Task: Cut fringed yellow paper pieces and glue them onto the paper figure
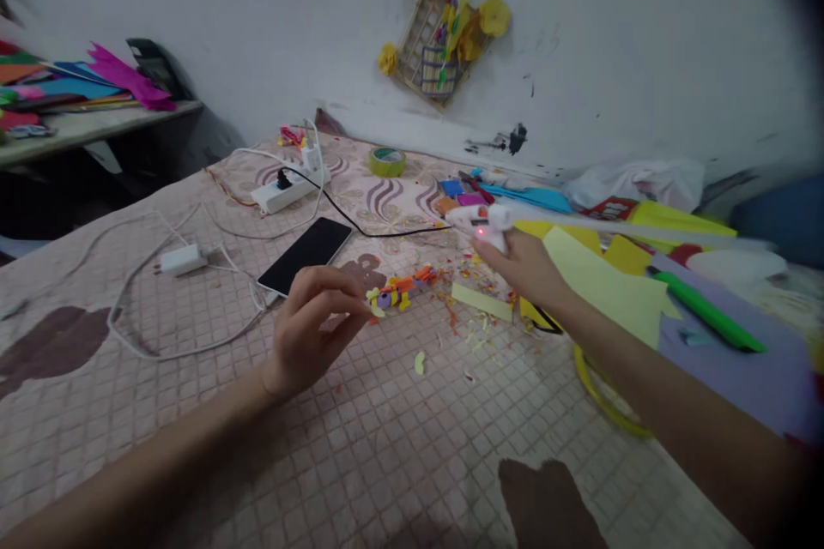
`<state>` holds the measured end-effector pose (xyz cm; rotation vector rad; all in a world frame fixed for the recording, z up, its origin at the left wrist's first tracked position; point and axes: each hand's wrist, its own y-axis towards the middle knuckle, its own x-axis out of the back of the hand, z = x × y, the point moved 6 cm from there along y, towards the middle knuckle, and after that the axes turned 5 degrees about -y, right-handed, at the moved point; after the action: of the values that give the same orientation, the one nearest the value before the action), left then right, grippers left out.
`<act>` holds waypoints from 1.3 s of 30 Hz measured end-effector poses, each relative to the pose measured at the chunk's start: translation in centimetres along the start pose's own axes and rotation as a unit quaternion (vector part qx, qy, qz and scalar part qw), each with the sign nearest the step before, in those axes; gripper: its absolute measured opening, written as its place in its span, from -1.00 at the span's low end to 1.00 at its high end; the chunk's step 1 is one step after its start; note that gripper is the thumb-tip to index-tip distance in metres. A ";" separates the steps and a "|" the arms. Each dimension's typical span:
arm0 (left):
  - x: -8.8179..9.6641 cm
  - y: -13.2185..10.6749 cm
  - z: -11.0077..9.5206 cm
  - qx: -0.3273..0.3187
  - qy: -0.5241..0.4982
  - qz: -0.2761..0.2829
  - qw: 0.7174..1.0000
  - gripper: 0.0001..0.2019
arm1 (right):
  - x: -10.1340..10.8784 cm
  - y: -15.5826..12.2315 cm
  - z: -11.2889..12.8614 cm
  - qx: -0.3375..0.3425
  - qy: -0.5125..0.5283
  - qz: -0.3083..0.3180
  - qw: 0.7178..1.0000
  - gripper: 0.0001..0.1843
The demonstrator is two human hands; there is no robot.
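Glue gun, white plastic, grasped in your right hand. Your left hand seemingly pinches small pale-yellow piece, blurred, at near end of orange, yellow and purple figure lying on checked cream tablecloth. Black-screened flat phone behind.

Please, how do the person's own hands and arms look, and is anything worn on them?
The left hand and right hand are ungloved. No watch or bracelet shows at either wrist. The left forearm and right forearm are sleeveless where they show clearly; the upper arms are out of view.
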<state>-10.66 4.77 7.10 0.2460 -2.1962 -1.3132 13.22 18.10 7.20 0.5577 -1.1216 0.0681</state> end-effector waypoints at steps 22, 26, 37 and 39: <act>-3.7 -1.1 3.8 0.402 -0.216 0.207 0.866 -0.87 | -6.4 4.7 -2.1 0.056 0.068 -0.086 0.992 -0.78; -3.9 -0.6 3.8 0.382 -0.193 0.215 0.878 -0.89 | -4.5 1.0 0.4 0.089 0.084 -0.085 0.989 -0.70; -2.6 -1.0 4.5 0.431 -0.178 0.198 0.862 -0.82 | -6.9 -2.2 5.5 0.246 0.089 0.101 0.960 -0.48; -2.3 -1.2 4.8 0.456 -0.193 0.190 0.848 -0.81 | -7.4 -1.9 5.6 0.240 0.092 0.118 0.959 -0.52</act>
<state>-11.54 8.75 3.46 -0.1271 -2.8740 -0.0165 5.84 15.54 1.82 0.8271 -0.9853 0.6000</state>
